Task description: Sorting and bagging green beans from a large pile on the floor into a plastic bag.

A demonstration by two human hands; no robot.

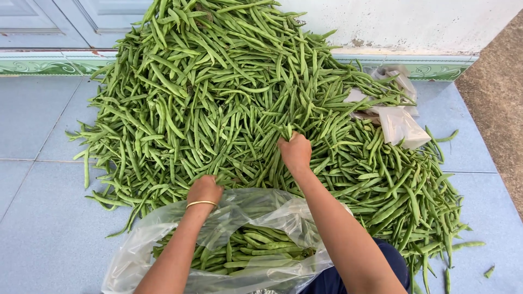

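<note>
The right hand (295, 151) is closed in a fist around a few green beans (287, 131) at the centre of the bean pile (218, 92). The left hand (204, 189), at seven o'clock from it, curls into the pile's edge above the clear plastic bag (256, 218), grip unclear. Blue floor tiles (38, 218); a white wall (414, 22) at twelve o'clock.

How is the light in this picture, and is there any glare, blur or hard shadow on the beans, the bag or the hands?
In the head view the light is soft and even daylight, with no hard shadows. The pile of green beans is sharp. The clear plastic bag shows pale sheen on its folds, no strong glare. The left hand and right hand look sharp, without motion blur.
</note>
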